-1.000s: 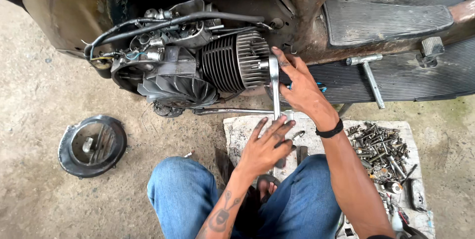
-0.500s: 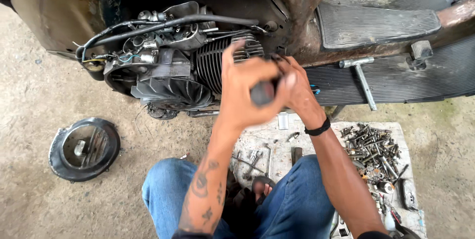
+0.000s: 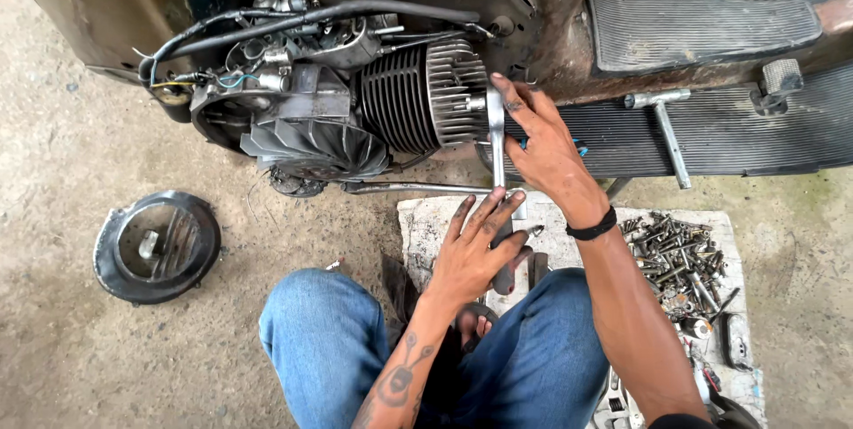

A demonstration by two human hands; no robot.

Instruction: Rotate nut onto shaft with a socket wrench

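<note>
A long metal wrench (image 3: 496, 140) hangs down from the finned cylinder head (image 3: 418, 109) of a scooter engine. My right hand (image 3: 544, 149) presses its fingers on the wrench's upper end, right at the cylinder head. My left hand (image 3: 475, 247) lies over the lower handle, fingers spread along it, above a white slab (image 3: 426, 225) on the ground. The handle's dark grip sticks out below my left palm. My knees in blue jeans are just beneath.
A round black engine cover (image 3: 158, 247) lies on the ground at the left. The bare cooling fan (image 3: 315, 149) sits left of the cylinder. A pile of bolts and small tools (image 3: 675, 256) is on the slab at the right. A T-handle wrench (image 3: 666, 127) rests on the ribbed footboard (image 3: 755, 136).
Half a second ago both hands were raised together at the cylinder. My left hand has since dropped to the wrench's lower handle; my right hand stays at the top.
</note>
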